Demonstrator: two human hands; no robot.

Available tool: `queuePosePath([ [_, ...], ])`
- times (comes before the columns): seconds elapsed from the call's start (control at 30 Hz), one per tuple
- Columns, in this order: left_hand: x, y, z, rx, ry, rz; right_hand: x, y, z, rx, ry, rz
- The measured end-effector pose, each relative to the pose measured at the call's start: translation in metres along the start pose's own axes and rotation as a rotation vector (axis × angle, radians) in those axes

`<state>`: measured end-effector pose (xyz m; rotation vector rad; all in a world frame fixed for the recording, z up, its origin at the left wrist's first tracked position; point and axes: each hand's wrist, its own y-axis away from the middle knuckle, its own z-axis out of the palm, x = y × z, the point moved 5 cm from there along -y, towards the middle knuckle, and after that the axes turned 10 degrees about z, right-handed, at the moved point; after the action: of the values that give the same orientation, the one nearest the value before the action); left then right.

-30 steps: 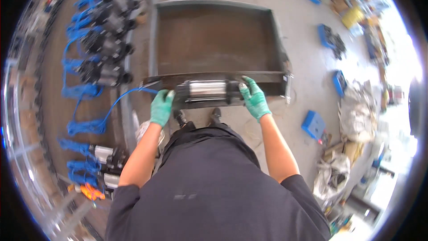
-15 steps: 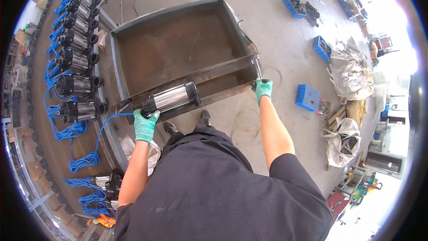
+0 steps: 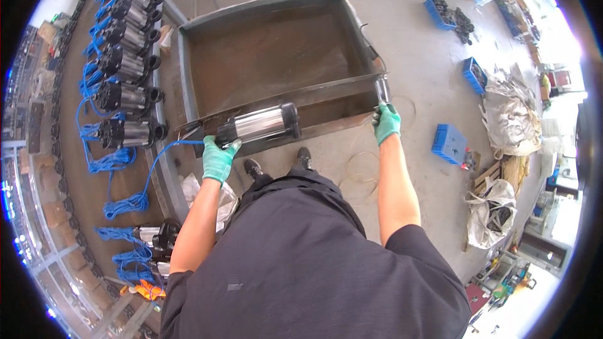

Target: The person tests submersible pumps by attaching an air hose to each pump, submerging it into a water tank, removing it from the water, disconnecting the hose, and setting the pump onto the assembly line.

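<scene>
A submersible pump (image 3: 259, 123), a shiny silver cylinder with black ends, lies along the near side of a large water-filled metal tank (image 3: 183, 75). My left hand (image 3: 217, 162), in a green glove, is closed on its black left end, where a blue cable (image 3: 164, 150) comes out and runs left. At the tank's right near corner my right hand (image 3: 387, 123), also gloved in green, is wrapped round the lower end of a silver rod-like piece (image 3: 382, 90). The glove partly hides that piece, and what it belongs to I cannot make out.
Several similar pumps (image 3: 129, 97) with blue cable coils stand in a row on a conveyor (image 3: 94, 188) at the left. Blue crates (image 3: 448, 144) and white sacks (image 3: 510, 116) rest on the floor at the right. A thin hose (image 3: 361, 172) is coiled near my feet.
The whole view has shifted, so the tank and my hands appear farther right. Pumps at the left have moved farther along the row. Both hands keep their places on the pump and the silver piece.
</scene>
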<state>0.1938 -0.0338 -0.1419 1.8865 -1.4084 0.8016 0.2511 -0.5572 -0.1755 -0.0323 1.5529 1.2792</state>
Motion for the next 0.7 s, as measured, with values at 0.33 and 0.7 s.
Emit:
queuePosePath([
  [0.33,0.008,0.001,-0.001,0.017,0.05,0.002,0.061,0.09,0.097,-0.599,0.678,-0.052],
  [0.7,0.004,0.001,-0.001,0.006,0.014,-0.002,0.057,0.084,0.13,-0.684,0.866,-0.081],
])
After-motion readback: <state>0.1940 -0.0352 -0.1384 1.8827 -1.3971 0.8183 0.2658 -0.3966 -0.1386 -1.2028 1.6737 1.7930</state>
